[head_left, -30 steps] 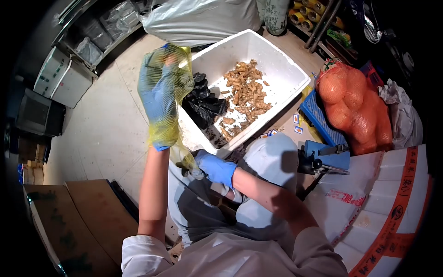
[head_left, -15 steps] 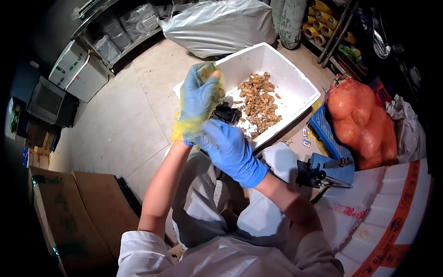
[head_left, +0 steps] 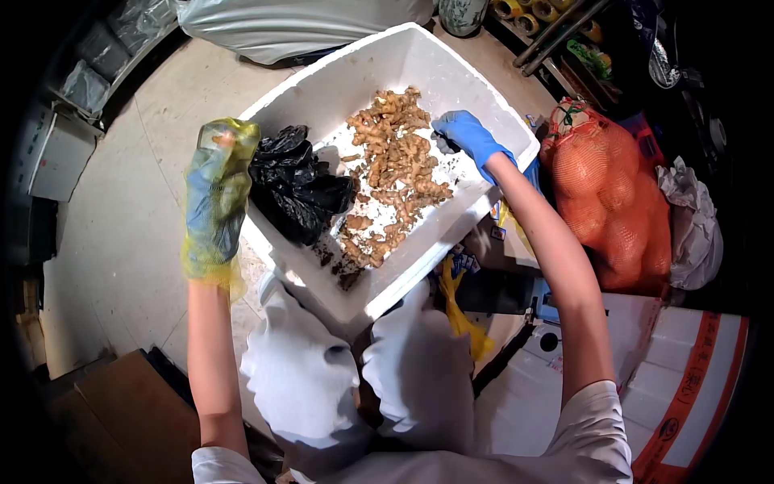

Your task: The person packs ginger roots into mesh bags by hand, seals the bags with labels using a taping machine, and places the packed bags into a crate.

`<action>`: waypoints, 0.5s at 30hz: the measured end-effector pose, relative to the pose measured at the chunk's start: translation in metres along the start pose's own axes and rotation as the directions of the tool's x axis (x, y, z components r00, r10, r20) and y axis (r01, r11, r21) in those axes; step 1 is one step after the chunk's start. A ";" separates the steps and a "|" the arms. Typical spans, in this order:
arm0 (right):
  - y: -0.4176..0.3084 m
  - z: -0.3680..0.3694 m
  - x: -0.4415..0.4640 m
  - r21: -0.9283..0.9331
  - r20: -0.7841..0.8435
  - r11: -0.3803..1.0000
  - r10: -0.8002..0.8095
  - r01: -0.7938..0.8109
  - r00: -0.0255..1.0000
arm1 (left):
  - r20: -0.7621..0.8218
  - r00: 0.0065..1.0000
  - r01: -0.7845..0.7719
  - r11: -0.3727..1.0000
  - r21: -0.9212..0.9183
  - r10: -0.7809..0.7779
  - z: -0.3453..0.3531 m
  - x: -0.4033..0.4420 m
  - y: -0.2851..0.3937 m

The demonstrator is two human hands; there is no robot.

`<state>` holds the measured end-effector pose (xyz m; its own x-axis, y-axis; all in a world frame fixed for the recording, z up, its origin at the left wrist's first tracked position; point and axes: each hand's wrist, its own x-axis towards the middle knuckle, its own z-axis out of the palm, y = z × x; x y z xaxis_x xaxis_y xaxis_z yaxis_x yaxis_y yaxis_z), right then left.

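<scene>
A large white foam box (head_left: 480, 93) stands in front of my knees, with a pile of ginger (head_left: 399, 145) and loose dirt on its floor. My left hand (head_left: 218, 189), in a blue glove covered by yellow mesh, is raised at the box's left side. Its fingers are curled; whether they grip anything is hidden. Beside it, a crumpled black plastic bag (head_left: 298, 185) lies at the box's left wall. My right hand (head_left: 474, 139), in a blue glove, reaches inside the right wall, just right of the ginger. Its fingers reach forward, and I see nothing held.
Orange mesh sacks of round produce (head_left: 609, 198) stand at the right, beside crumpled white wrapping (head_left: 692, 230). White cartons with red tape (head_left: 681, 387) are at lower right, brown cardboard (head_left: 145, 395) at lower left. A big silver-white bag (head_left: 298, 28) lies behind the box.
My hands have parted: the left moved left, the right moved right and into the box. The view has shifted so the box appears nearer. More of the black bag shows, now at the left wall.
</scene>
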<state>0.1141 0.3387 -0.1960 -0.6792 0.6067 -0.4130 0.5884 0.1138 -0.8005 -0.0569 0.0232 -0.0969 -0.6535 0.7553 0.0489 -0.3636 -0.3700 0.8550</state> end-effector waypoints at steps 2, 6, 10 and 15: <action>0.044 -0.003 0.060 -0.690 -0.107 0.719 0.014 -0.084 0.994 | -0.132 0.979 0.142 0.986 -0.091 -0.153 -0.005 0.008 -0.020; 0.123 0.023 0.138 -0.650 -0.169 0.721 0.172 -0.241 0.970 | -0.219 0.940 0.240 0.964 -0.114 -0.260 -0.011 0.030 -0.066; 0.227 0.034 0.199 -0.528 -0.080 0.794 0.307 -0.302 0.948 | -0.255 0.935 0.192 0.956 -0.222 -0.247 -0.028 0.045 -0.105; 0.206 0.036 0.192 -0.242 -0.247 0.882 0.345 -0.403 0.905 | -0.293 0.897 0.236 0.920 -0.314 -0.330 -0.033 0.042 -0.125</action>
<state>0.0886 0.4499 -0.4557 -0.3030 0.7832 -0.5430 0.8994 0.0467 -0.4346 -0.0608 0.0840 -0.2187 -0.6608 0.6412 -0.3901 -0.6972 -0.3320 0.6354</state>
